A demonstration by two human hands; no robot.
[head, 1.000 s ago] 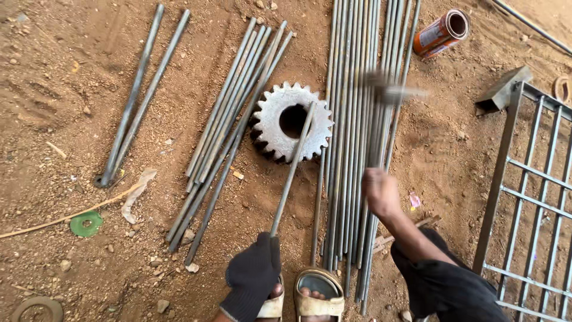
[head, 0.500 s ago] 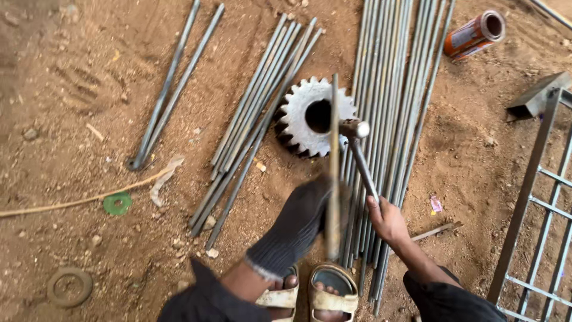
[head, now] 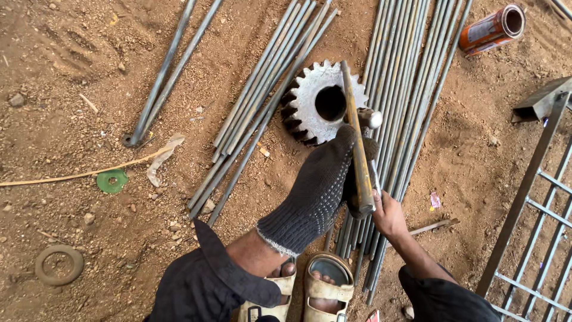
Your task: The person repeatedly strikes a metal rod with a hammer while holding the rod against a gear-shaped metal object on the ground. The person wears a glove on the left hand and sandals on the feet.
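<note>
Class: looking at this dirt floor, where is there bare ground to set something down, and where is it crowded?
Bare dirt lies left of the two grey steel rods, above the green plastic disc, and between the orange cylindrical can and grey metal grille. Around the toothed steel gear it is crowded.

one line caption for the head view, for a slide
Gloved left hand steadies a rusty rod over a toothed gear while the right hand grips a hammer.

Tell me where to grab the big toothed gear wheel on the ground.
Grip the gear wheel by its far-left toothed rim, coming from above-left. It lies flat on the dirt; the gloved left hand and the rod it holds cover its near-right side, and rod bundles flank it.
</note>
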